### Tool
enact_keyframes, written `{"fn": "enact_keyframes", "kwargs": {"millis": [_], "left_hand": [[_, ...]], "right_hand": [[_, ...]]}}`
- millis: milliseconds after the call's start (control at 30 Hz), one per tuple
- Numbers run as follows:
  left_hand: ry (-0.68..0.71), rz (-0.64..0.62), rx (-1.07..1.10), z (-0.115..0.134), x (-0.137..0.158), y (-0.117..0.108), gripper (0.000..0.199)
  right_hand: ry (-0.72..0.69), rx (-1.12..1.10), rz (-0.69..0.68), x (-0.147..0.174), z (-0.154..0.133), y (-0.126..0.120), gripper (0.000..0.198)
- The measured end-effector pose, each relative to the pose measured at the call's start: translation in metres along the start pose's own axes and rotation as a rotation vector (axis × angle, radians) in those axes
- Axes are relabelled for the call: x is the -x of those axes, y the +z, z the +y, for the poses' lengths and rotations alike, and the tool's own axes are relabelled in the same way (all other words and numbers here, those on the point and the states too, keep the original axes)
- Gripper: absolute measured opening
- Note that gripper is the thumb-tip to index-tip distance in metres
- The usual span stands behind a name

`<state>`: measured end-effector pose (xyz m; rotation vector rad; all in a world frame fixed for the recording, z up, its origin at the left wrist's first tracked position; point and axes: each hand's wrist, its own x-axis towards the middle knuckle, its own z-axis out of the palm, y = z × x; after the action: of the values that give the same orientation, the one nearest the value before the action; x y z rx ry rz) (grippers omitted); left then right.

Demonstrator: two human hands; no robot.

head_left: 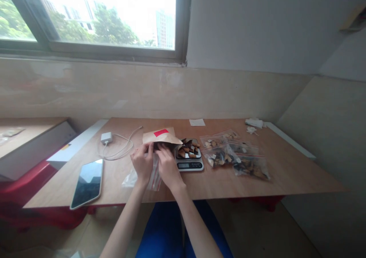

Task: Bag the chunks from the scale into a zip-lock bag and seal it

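A brown paper bag (pixel 148 136) with a red label lies tilted, its dark mouth facing me. My left hand (pixel 142 162) is closed on the near left edge of that mouth. At the same mouth, my right hand (pixel 168 166) grips the near edge, with its fingertips partly hidden at the opening. Right of the bag, a small digital kitchen scale (pixel 197 167) carries a tray of dark and tan dried pieces (pixel 187 149). Clear zip bags (pixel 154 178) lie flat beneath my hands and wrists.
Several filled clear zip bags (pixel 251 166) lie right of the scale. A tablet (pixel 88 183) rests at the table's left front edge, overhanging slightly. Behind it are a white charger (pixel 106 137) and its cable. White paper (pixel 197 122) and crumpled white material (pixel 254 123) lie at the back.
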<state>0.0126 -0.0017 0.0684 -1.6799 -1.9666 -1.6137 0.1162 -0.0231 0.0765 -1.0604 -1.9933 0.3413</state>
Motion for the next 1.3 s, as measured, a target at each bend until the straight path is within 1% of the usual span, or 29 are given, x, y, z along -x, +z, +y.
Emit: {"fn": "enact_keyframes", "kwargs": {"millis": [67,133,167,233,367,433,533,700,800,900,1033,1133,1233,1300], "left_hand": [[-0.054,-0.024,0.024,0.006,-0.016,-0.002,0.033],[-0.097,-0.044,0.059,0.009,-0.030,-0.003,0.035],[-0.110,-0.055,0.077,0.010,-0.037,-0.002,0.035],[-0.122,-0.075,0.103,0.010,-0.048,0.000,0.036],[-0.130,-0.106,0.094,0.009,-0.062,0.006,0.037],[-0.132,-0.125,0.061,0.010,-0.069,0.007,0.037],[-0.137,-0.157,0.014,0.013,-0.080,0.008,0.035],[-0.162,-0.160,-0.004,0.013,-0.089,0.013,0.034],[-0.160,-0.161,-0.010,0.012,-0.090,0.017,0.034],[-0.155,-0.166,-0.033,0.017,-0.095,0.015,0.033],[-0.179,-0.123,-0.104,0.034,-0.117,0.008,0.035],[-0.168,-0.115,-0.117,0.042,-0.137,0.009,0.037],[-0.136,-0.124,-0.080,0.038,-0.150,0.017,0.038],[-0.115,-0.117,-0.044,0.030,-0.151,0.023,0.038]], "right_hand": [[0.014,-0.037,0.074,0.016,-0.008,-0.002,0.045],[0.074,-0.085,0.161,0.035,-0.012,0.002,0.047],[0.105,-0.103,0.178,0.043,-0.013,0.005,0.047],[0.137,-0.113,0.145,0.057,-0.011,0.014,0.047],[0.162,0.002,-0.050,0.071,-0.004,0.031,0.048],[0.191,0.092,-0.125,0.075,0.001,0.037,0.045],[0.219,0.173,-0.164,0.080,0.008,0.045,0.041],[0.246,0.193,-0.100,0.084,0.012,0.053,0.041],[0.252,0.181,-0.062,0.084,0.012,0.054,0.044],[0.254,0.172,-0.060,0.085,0.011,0.052,0.044],[0.256,0.188,-0.086,0.086,0.012,0.053,0.041],[0.247,0.198,-0.087,0.086,0.013,0.053,0.038],[0.230,0.204,-0.073,0.086,0.012,0.052,0.037],[0.220,0.203,-0.073,0.085,0.011,0.050,0.036]]}}
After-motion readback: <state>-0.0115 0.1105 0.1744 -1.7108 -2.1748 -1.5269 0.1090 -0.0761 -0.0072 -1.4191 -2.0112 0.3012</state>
